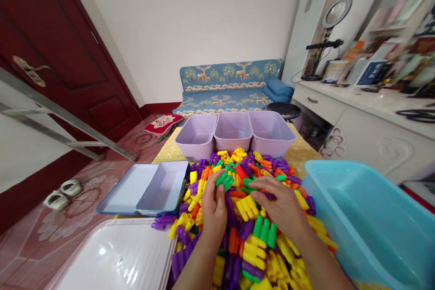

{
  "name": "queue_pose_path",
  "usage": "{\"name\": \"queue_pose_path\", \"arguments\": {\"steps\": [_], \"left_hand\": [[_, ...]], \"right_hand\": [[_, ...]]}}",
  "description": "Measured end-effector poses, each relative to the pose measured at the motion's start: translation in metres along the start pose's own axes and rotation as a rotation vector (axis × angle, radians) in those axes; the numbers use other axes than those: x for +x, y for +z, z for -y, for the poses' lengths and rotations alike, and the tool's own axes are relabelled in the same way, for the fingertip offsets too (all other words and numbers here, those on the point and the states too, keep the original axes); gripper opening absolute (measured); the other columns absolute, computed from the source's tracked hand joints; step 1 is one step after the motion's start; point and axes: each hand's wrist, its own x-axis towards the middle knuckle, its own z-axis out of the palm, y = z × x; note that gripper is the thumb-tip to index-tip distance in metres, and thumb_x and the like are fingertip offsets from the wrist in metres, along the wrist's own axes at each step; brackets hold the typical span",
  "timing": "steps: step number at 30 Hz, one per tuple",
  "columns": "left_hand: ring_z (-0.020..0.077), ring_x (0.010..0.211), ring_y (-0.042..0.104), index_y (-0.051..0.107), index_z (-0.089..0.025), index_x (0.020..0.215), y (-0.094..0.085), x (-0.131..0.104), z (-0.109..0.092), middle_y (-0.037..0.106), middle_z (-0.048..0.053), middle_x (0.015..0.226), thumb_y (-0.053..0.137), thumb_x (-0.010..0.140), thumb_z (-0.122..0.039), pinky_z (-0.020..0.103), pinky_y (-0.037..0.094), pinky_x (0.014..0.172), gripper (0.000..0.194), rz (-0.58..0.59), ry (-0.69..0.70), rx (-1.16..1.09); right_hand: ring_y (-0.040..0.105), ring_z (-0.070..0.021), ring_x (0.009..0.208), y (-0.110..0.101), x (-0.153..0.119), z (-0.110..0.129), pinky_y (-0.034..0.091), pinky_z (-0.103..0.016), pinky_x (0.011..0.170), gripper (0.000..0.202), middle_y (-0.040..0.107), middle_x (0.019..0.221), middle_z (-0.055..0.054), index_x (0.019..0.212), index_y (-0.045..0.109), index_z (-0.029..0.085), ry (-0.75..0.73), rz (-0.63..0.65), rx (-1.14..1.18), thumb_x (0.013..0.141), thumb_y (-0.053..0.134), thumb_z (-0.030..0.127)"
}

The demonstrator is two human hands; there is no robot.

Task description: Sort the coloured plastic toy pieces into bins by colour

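A large heap of plastic pieces in yellow [247, 208], purple, green, orange and red covers the middle of the table. My left hand [215, 199] is closed on a green piece [224, 181] above the heap. To its right my right hand [277, 197] has its fingers curved over the pile, with a second green piece [249, 185] at the fingertips. Whether that piece is gripped or only touched is hard to tell. A joined green piece [265, 230] lies below my right hand.
Three lilac bins [233, 133] stand behind the heap. At the left are an open blue-rimmed box [161, 190] and a clear white lid [118, 253]. A large light-blue tub [374, 217] stands at the right. Beyond are a sofa [227, 86] and a metal ladder [64, 120].
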Motion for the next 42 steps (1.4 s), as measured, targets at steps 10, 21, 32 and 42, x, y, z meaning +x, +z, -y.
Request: {"name": "queue_pose_path", "arguments": {"steps": [10,21,32,42], "left_hand": [[0.0161,0.076,0.071,0.066,-0.017,0.099,-0.004,-0.005,-0.026,0.074,0.004,0.082,0.073,0.075,-0.023,0.026,0.056,0.073,0.025,0.274,-0.186,-0.347],[0.0232,0.098,0.061,0.068,-0.02,0.096,-0.006,-0.007,-0.037,0.067,0.009,0.101,0.064,0.082,-0.031,0.04,0.049,0.088,0.018,0.269,0.282,0.293],[0.0253,0.1,0.059,0.066,-0.024,0.101,-0.006,-0.005,-0.023,0.066,0.005,0.104,0.062,0.074,-0.014,0.045,0.047,0.091,0.029,0.429,0.151,0.56],[0.0246,0.121,0.048,0.056,-0.02,0.117,-0.005,0.011,-0.028,0.055,0.01,0.124,0.049,0.082,-0.008,0.044,0.039,0.103,0.037,0.113,0.235,0.504]], "right_hand": [[0.06,-0.0158,0.076,0.006,-0.01,0.028,0.049,-0.031,0.073,0.029,0.064,0.1,-0.003,0.111,0.06,0.025,0.025,0.069,-0.003,0.083,0.058,0.019],[0.064,-0.0168,0.071,-0.001,-0.007,0.016,0.051,-0.028,0.064,0.034,0.068,0.087,-0.002,0.112,0.057,0.022,0.281,-0.152,0.24,0.081,0.061,0.035],[0.055,-0.0147,0.053,-0.026,-0.009,-0.009,0.042,-0.024,0.049,0.026,0.061,0.06,0.001,0.081,0.066,0.02,0.251,0.012,-0.132,0.081,0.059,0.045],[0.063,-0.0156,0.063,-0.025,-0.006,0.012,0.051,-0.026,0.06,0.019,0.067,0.07,0.001,0.085,0.068,0.02,0.295,-0.352,0.432,0.076,0.069,0.037]]}}
